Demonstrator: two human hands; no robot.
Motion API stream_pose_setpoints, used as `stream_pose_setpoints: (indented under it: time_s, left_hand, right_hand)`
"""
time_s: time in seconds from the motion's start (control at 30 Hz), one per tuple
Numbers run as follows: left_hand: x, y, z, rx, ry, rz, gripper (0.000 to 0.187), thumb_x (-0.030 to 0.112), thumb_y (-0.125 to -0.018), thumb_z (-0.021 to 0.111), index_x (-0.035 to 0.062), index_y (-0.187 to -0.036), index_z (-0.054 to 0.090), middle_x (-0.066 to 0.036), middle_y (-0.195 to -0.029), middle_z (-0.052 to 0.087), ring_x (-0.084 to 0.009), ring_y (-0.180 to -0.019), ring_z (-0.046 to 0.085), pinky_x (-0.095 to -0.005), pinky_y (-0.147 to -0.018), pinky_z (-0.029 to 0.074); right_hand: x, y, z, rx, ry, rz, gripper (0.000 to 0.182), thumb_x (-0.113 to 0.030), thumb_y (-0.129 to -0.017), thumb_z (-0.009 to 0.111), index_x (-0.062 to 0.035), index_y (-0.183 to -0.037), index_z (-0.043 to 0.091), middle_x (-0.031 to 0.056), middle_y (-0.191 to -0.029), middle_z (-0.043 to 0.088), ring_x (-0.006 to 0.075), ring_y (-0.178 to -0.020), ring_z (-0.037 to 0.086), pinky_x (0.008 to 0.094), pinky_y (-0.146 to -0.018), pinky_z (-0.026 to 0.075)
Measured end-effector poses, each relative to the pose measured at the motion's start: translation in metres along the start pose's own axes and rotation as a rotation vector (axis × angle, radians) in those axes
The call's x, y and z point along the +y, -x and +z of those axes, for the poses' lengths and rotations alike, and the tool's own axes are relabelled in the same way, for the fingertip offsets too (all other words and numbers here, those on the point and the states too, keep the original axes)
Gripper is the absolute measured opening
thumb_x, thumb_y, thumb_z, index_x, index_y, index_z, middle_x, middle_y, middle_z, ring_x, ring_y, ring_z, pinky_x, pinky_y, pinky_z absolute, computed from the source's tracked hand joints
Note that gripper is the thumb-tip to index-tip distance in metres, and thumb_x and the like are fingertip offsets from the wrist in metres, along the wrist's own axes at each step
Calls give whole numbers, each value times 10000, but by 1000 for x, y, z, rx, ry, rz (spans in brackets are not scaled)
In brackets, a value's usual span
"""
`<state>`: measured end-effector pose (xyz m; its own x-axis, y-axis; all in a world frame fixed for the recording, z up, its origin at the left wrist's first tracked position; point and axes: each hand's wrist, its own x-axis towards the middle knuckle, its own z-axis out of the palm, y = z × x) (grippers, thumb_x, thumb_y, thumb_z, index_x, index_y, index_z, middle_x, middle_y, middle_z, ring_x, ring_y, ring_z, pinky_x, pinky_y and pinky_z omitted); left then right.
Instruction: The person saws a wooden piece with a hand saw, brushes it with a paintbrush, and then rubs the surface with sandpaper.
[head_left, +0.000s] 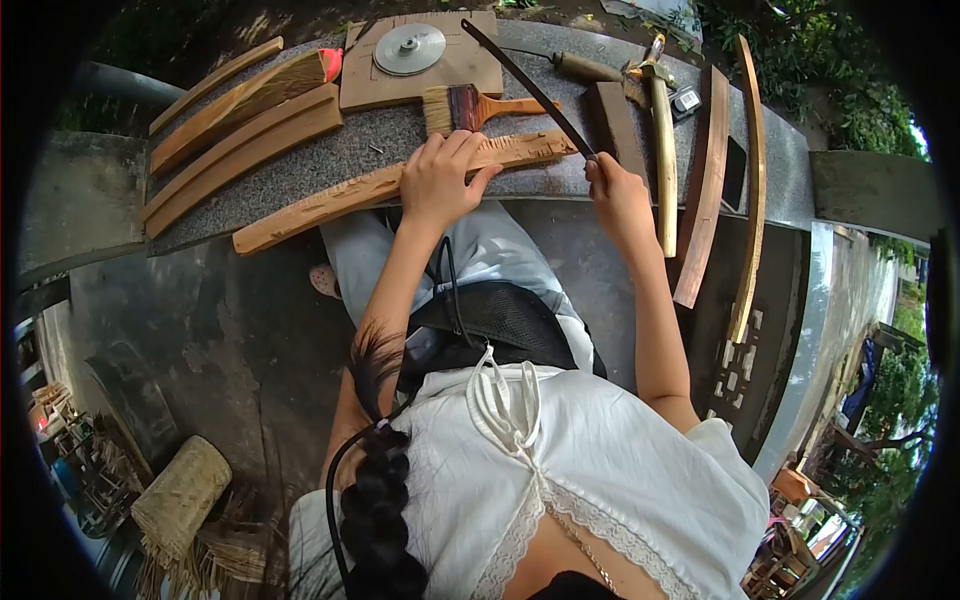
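A curved piece of wood (340, 195) with a rough, notched upper edge lies along the near edge of the stone table. My left hand (440, 180) presses on its middle, fingers over the top and thumb apart on the near side. My right hand (615, 190) is wrapped round the lower end of a long dark metal tool (525, 80), just past the wood's right end. The tool slants up and left, its far end above the brush. Behind the wood lies a wide brush (465, 108) with an orange handle.
A metal disc (408, 49) sits on a board (350, 90) at the back. Curved wood strips (245, 150) lie at left, more (708, 180) at right, overhanging the near edge. A dark block (615, 125), a wooden-handled tool (585, 68) and a hammer (664, 150) are at right.
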<state>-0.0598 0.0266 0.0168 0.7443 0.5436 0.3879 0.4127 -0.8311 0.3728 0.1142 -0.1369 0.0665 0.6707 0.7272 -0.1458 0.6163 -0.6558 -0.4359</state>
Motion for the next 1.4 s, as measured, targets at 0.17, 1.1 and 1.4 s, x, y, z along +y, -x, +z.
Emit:
stream_pose_setpoints:
  time_s: [0.17, 1.1, 1.4]
  left_hand:
    - [-1, 1, 3, 14, -7, 0, 394, 402, -769, 712, 146, -1064, 659, 38, -1024, 639, -204, -850, 589, -348, -747, 504]
    - [-29, 43, -63, 170, 20, -96, 588, 394, -871, 642, 81, -1341, 478, -84, -1099, 574, -266, -1034, 523, -394, -951, 375]
    - [-54, 79, -99, 408, 122, -455, 322, 202, -914, 605, 79, -1212, 600, -85, -1055, 599, -236, -1013, 568, -374, -930, 422]
  right_hand:
    - [3, -33, -3, 119, -100, -182, 242, -243, -965, 507, -29, -881, 583, 212, -840, 626, 424, -815, 603, 488, -717, 464]
    - [-52, -145, 48, -51, 290, -473, 298, -352, -740, 747, -124, -930, 725, 144, -976, 669, 339, -942, 654, 445, -797, 534]
    - [-87, -116, 8, -47, 411, -495, 291, -374, -829, 680, -121, -969, 711, 106, -899, 696, 286, -868, 665, 406, -767, 520]
